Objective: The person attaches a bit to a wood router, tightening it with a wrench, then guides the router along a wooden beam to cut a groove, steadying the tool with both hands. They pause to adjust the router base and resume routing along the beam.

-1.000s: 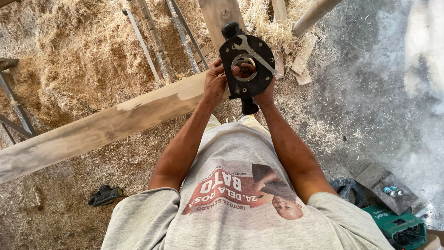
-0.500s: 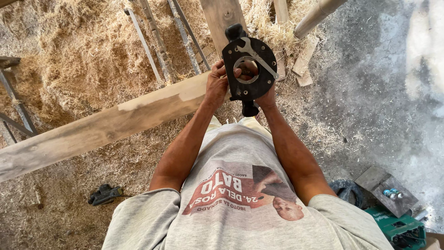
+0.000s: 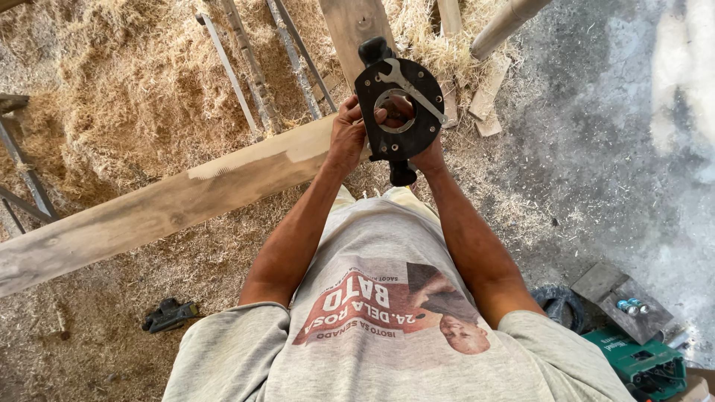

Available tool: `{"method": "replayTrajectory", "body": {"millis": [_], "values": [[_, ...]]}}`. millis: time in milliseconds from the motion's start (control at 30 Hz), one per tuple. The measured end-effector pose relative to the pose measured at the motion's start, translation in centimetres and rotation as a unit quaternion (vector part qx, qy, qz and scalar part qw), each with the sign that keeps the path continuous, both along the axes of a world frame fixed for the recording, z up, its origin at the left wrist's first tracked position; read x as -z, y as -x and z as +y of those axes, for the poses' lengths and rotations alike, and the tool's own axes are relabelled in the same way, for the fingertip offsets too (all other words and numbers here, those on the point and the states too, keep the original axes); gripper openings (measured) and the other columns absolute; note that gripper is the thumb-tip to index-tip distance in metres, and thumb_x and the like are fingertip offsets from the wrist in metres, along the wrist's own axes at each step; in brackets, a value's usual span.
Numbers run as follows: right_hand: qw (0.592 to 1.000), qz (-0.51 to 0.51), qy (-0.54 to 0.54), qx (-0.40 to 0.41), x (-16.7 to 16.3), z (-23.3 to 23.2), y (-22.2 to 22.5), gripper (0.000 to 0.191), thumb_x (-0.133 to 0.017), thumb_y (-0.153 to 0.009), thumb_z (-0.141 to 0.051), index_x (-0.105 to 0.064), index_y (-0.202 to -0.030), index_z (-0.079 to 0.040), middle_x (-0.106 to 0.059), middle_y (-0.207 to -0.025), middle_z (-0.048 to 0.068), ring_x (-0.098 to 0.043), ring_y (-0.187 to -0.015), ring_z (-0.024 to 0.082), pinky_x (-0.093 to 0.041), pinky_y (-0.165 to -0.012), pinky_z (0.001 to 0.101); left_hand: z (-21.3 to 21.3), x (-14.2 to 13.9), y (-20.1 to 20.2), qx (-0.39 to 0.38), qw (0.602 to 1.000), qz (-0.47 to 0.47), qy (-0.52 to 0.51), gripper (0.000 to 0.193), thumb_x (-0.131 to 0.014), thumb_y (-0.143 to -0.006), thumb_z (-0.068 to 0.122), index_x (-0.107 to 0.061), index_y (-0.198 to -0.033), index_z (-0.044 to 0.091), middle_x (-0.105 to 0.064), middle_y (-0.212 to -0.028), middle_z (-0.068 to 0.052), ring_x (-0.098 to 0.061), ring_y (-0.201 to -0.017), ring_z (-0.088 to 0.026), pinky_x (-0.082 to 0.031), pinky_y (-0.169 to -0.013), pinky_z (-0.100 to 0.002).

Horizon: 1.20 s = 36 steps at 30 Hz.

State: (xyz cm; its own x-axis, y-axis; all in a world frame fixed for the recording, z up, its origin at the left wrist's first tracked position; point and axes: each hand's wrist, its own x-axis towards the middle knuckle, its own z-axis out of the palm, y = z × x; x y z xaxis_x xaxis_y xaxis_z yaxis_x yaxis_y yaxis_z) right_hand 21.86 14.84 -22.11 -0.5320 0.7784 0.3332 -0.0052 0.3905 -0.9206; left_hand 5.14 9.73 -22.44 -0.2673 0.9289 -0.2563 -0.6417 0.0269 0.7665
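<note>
I hold a black router (image 3: pixel 398 108) upside down in front of me, its round base plate facing up. My left hand (image 3: pixel 348 138) grips its left side, with fingers reaching into the central opening. My right hand (image 3: pixel 424 152) supports the tool from the right and underneath. A silver spanner (image 3: pixel 410 88) lies across the base plate, angled from upper left to lower right. A black knob handle sticks out at the top and another at the bottom of the tool. Just beyond my hands runs a long wooden plank (image 3: pixel 171 205).
Wood shavings (image 3: pixel 112 97) cover the ground at left. Metal bars (image 3: pixel 253 67) and wood offcuts (image 3: pixel 488 97) lie beyond the plank. A small dark tool (image 3: pixel 170 314) rests on the floor at lower left. A green case (image 3: pixel 644 365) and a coiled cable (image 3: pixel 558 305) are at lower right.
The spanner has swung slightly on the base plate. My hands and the router stay in nearly the same place.
</note>
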Motion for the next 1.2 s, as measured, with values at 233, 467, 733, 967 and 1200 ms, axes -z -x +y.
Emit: {"method": "replayTrajectory", "body": {"millis": [233,467,733,967,1200], "values": [[0.984,0.104,0.145,0.001,0.3,-0.3,0.7,0.046,-0.071,-0.098,-0.004,-0.053,-0.141,0.002,-0.07,-0.13,0.014,-0.07,-0.116,0.019,-0.057,-0.103,0.0312,0.3,-0.3,-0.1,-0.005,1.0,-0.011,0.004,0.03,-0.088,-0.082,0.013,-0.08,-0.108,0.001,-0.035,-0.151,-0.001,-0.051,-0.132,-0.016,-0.057,-0.101,-0.028],[0.999,0.014,0.047,-0.005,-0.7,-0.1,0.6,0.045,-0.074,-0.097,-0.003,-0.057,-0.138,0.004,-0.07,-0.131,0.015,-0.068,-0.116,0.02,-0.055,-0.102,0.0313,0.3,-0.6,0.0,-0.008,1.0,0.006,0.008,0.03,-0.088,-0.081,0.012,-0.08,-0.108,0.001,-0.037,-0.151,-0.002,-0.051,-0.132,-0.017,-0.059,-0.1,-0.028],[0.826,0.37,0.426,-0.021,-0.2,0.0,1.7,0.045,-0.067,-0.093,-0.023,-0.06,-0.13,0.003,-0.074,-0.121,0.022,-0.074,-0.106,0.029,-0.059,-0.094,0.0373,0.9,-0.4,0.1,-0.001,1.0,-0.026,0.007,0.03,-0.087,-0.081,0.011,-0.078,-0.108,-0.001,-0.037,-0.15,-0.002,-0.06,-0.122,-0.015,-0.063,-0.09,-0.028],[0.998,0.04,0.039,0.004,-0.3,0.0,0.8,0.049,-0.073,-0.095,0.002,-0.053,-0.139,0.006,-0.066,-0.132,0.018,-0.066,-0.12,0.022,-0.055,-0.102,0.0345,0.8,-0.4,0.2,0.001,0.999,-0.034,-0.003,0.028,-0.086,-0.084,0.01,-0.078,-0.108,-0.003,-0.037,-0.15,-0.003,-0.06,-0.123,-0.014,-0.063,-0.092,-0.026],[0.888,0.295,0.354,-0.012,-0.2,-0.2,2.3,0.045,-0.067,-0.099,-0.01,-0.05,-0.139,0.003,-0.068,-0.132,0.022,-0.071,-0.118,0.027,-0.061,-0.102,0.0388,0.9,-0.4,0.3,-0.001,0.999,-0.039,-0.007,0.027,-0.086,-0.083,0.01,-0.079,-0.107,-0.001,-0.036,-0.15,-0.001,-0.058,-0.122,-0.015,-0.062,-0.091,-0.028]]}}
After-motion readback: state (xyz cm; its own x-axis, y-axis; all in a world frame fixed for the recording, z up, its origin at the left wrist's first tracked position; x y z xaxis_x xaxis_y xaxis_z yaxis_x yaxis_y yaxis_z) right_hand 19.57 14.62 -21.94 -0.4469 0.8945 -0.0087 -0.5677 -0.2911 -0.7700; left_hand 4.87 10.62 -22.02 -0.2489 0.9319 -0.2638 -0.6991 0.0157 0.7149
